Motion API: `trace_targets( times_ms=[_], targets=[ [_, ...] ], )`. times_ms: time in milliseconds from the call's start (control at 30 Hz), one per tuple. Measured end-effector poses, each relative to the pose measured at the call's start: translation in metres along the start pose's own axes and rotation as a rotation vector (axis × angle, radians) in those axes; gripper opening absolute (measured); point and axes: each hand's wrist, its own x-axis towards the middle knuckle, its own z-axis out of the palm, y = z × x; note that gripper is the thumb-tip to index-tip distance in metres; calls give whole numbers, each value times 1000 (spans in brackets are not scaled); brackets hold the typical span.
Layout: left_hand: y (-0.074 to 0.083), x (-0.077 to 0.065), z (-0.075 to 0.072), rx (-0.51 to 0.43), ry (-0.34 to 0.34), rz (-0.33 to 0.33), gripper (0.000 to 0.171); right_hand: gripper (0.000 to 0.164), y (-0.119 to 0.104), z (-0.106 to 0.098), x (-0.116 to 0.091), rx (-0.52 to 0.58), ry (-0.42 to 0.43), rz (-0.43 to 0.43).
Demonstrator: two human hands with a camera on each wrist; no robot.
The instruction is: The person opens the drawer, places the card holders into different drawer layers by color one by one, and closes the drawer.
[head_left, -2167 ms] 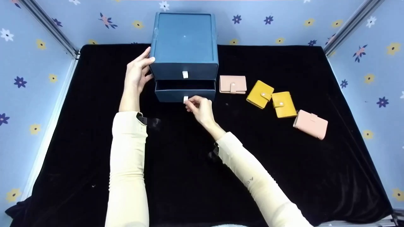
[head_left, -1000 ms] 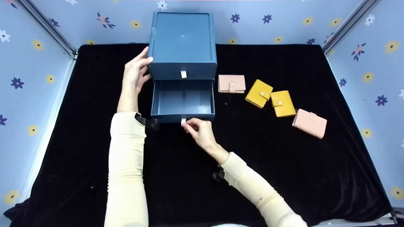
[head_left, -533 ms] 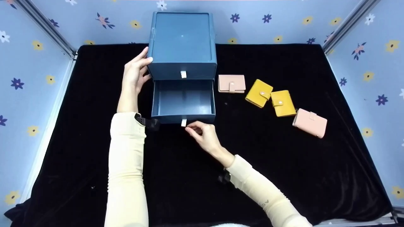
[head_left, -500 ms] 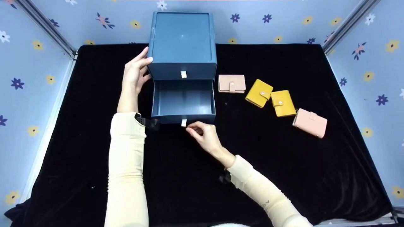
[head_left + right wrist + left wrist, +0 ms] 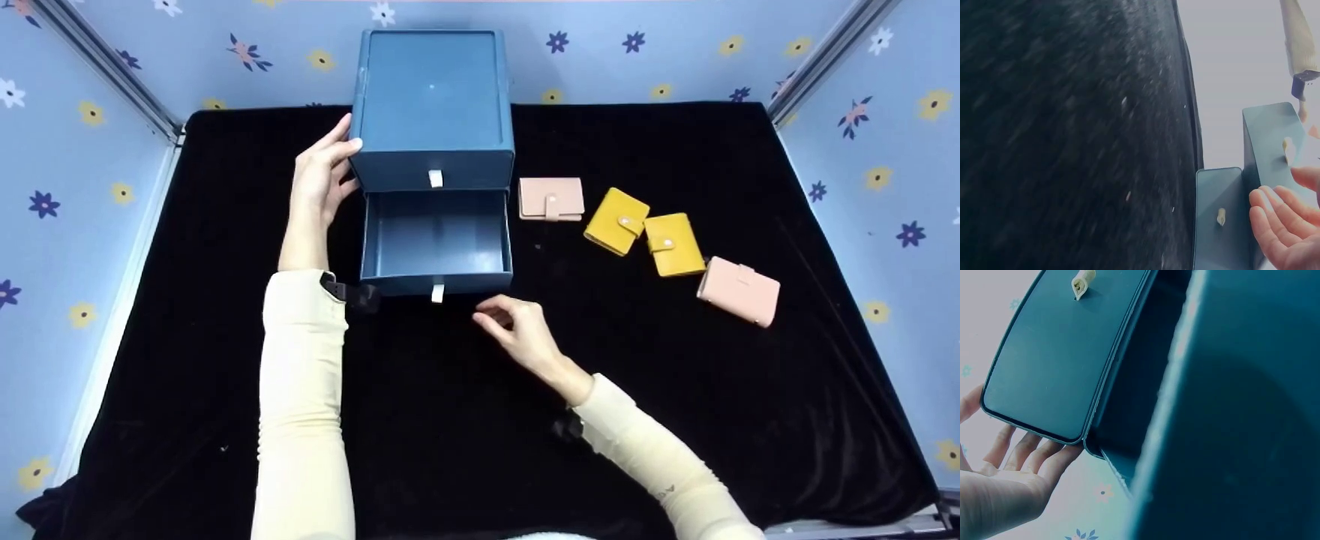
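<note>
A blue two-drawer storage box (image 5: 433,90) stands at the back, its upper drawer (image 5: 397,169) closed. The lower drawer (image 5: 435,232) is pulled out and nothing is seen inside it. My left hand (image 5: 319,172) rests against the box's left side, thumb at the upper front edge; its fingers (image 5: 1027,453) lie along that side in the left wrist view. My right hand (image 5: 521,330) hovers right of and below the lower drawer's white pull tab (image 5: 437,292), fingers loosely bent, touching nothing. In the right wrist view its fingers (image 5: 1280,219) appear before the box fronts.
To the right of the box lie a pink wallet (image 5: 551,199), two yellow wallets (image 5: 616,221) and another pink wallet (image 5: 739,291), all fastened. Black cloth (image 5: 450,450) covers the table. Blue flowered panels (image 5: 600,52) enclose the back and sides.
The lower drawer has come out toward me, drawn by its tab. My right hand has let go of the tab and moved right. My left hand stays on the box.
</note>
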Motion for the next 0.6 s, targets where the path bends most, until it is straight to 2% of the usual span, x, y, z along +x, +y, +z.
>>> trace_targets(
  times_ms=[600],
  targets=[
    [1,-1,1,-16,-6,-17,58,15,35,-55,-21,-174,22,20]
  ],
)
